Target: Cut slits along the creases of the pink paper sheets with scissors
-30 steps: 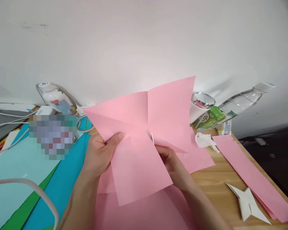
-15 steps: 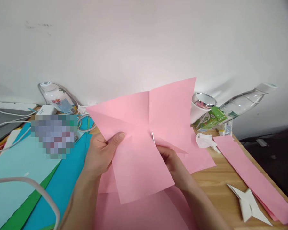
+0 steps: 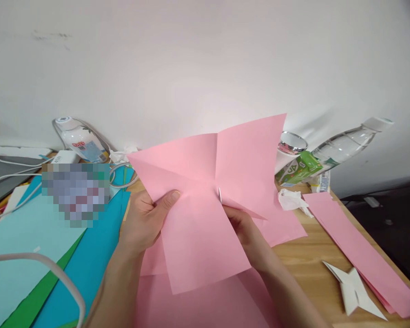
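The left hand (image 3: 145, 221) and the right hand (image 3: 242, 228) hold a square pink paper sheet (image 3: 205, 205) up in the air, over the light brown wooden table (image 3: 314, 262). The left thumb (image 3: 169, 199) presses flat on the front of the sheet, and the other left fingers are curled behind it, so the paper is pinched between them. The right hand grips the sheet at its right side, under a loose flap. Its fingertips are hidden by the paper, so I cannot tell how they are set. The sheet is smooth and has fold lines that cross in the middle.

A green drink carton (image 3: 299, 167) shows big pale letters, too tilted to read. A white plastic bottle (image 3: 78, 136) has a small red label with words too tiny to read.

A clear plastic bottle (image 3: 345, 146) leans by the wall. Long pink paper strips (image 3: 355, 250) lie flat on the wood, with a pointy white folded paper star (image 3: 353, 291) just beside them. A crumpled white tissue (image 3: 292, 199) sits near the carton. Smooth blue paper sheets (image 3: 89, 259) lie on the left.
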`<state>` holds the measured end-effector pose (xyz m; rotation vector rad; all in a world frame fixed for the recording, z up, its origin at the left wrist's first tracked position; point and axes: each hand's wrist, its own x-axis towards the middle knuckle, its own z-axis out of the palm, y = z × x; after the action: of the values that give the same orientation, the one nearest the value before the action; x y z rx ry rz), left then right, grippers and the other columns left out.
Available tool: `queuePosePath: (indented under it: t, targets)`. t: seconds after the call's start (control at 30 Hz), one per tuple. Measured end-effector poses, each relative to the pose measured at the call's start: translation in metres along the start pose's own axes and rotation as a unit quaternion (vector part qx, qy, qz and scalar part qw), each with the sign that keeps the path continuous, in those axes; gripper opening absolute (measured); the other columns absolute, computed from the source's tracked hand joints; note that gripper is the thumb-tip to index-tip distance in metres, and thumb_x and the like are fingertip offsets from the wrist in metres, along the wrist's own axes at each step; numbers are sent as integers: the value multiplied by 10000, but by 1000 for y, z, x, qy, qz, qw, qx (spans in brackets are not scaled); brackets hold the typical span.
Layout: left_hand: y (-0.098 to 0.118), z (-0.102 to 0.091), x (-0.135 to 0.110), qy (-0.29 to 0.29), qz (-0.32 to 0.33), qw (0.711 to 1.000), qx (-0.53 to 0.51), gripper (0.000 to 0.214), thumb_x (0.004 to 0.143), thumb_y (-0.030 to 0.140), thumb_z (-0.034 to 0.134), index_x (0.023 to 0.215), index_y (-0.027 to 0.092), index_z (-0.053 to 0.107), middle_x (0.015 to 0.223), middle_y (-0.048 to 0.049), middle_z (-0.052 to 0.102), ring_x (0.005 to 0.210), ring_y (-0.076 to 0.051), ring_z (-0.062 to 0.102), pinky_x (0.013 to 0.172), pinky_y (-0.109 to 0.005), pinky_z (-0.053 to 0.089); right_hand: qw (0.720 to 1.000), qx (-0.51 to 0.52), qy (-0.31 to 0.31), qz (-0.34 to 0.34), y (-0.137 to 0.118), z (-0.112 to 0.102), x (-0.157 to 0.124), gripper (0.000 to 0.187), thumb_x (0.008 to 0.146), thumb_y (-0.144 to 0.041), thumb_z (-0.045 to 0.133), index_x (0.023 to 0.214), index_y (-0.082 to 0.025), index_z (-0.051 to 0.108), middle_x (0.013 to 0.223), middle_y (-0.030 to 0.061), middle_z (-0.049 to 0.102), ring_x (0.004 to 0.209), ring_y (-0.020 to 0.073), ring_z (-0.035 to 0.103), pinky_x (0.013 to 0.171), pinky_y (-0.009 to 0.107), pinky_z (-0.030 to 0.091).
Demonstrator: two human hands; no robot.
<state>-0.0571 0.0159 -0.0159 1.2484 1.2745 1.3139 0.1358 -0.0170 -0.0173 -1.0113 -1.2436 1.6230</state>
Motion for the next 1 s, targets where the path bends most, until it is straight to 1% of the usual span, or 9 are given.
queuePosePath:
  t: [0.13, 0.27, 0.4, 0.5, 0.63, 0.73, 0.83, 0.9, 1.0]
  targets:
    - [0, 0, 1, -3, 6, 1000, -1, 168, 729, 323, 672, 800, 171, 687, 823, -43, 695, 738, -213, 642, 591, -298, 536, 1000, 12, 3, 5, 0, 0, 0, 181, 596, -180, 783, 696, -140, 637, 632, -15, 577, 580, 108, 482, 536, 214, 394]
    - [0, 0, 1, -7, 20, 1000, 6, 142, 734, 308, 670, 798, 183, 691, 846, -37, 693, 792, -219, 643, 641, -311, 544, 1000, 20, 4, 5, 0, 0, 0, 187, 580, -158, 789, 687, -132, 638, 623, -16, 570, 582, 106, 466, 529, 210, 383]
    - [1, 0, 1, 7, 24, 1000, 15, 172, 723, 317, 673, 803, 167, 693, 880, -56, 693, 826, -242, 648, 668, -339, 556, 1000, 24, 5, 8, 2, 0, -2, 190, 578, -156, 788, 685, -126, 634, 608, -18, 560, 569, 102, 451, 518, 211, 374]
    - [1, 0, 0, 8, 11, 1000, 14, 196, 715, 334, 673, 797, 156, 689, 854, -63, 696, 806, -252, 654, 652, -350, 561, 1000, 26, 4, 8, 4, -1, -3, 186, 589, -164, 779, 667, -134, 614, 611, -20, 558, 559, 101, 448, 518, 219, 370]
    - [1, 0, 1, 2, 0, 1000, 5, 185, 716, 335, 673, 795, 168, 683, 845, -53, 698, 770, -237, 656, 611, -326, 557, 999, 30, 8, 11, 6, -2, -2, 206, 590, -180, 778, 633, -143, 580, 612, -20, 566, 547, 103, 455, 522, 231, 373]
    - [0, -1, 1, 3, -1, 1000, 6, 188, 712, 338, 678, 798, 171, 685, 853, -54, 698, 761, -234, 654, 590, -314, 553, 1000, 26, 9, 11, 5, -2, -1, 205, 577, -198, 787, 651, -142, 604, 595, -23, 561, 541, 104, 458, 516, 230, 375]
    - [-1, -1, 0, 3, -11, 1000, 0, 201, 711, 347, 677, 794, 165, 686, 776, -48, 692, 690, -220, 646, 560, -312, 547, 1000, 18, 8, 6, 3, -1, -1, 184, 586, -189, 779, 677, -142, 626, 585, -26, 560, 540, 104, 462, 512, 223, 378]
    - [0, 0, 0, -11, -28, 999, -13, 204, 709, 355, 679, 781, 164, 687, 726, -36, 686, 641, -206, 636, 539, -306, 543, 1000, 13, 12, 8, 1, 0, -1, 185, 589, -167, 772, 681, -150, 612, 618, -20, 586, 565, 114, 491, 531, 228, 396]
    - [3, 3, 0, -48, -65, 996, -49, 209, 707, 373, 679, 761, 171, 689, 718, -23, 696, 621, -194, 633, 513, -288, 538, 1000, -4, 24, 7, -1, 0, 0, 198, 590, -144, 762, 687, -162, 590, 660, -14, 609, 612, 133, 532, 560, 234, 416]
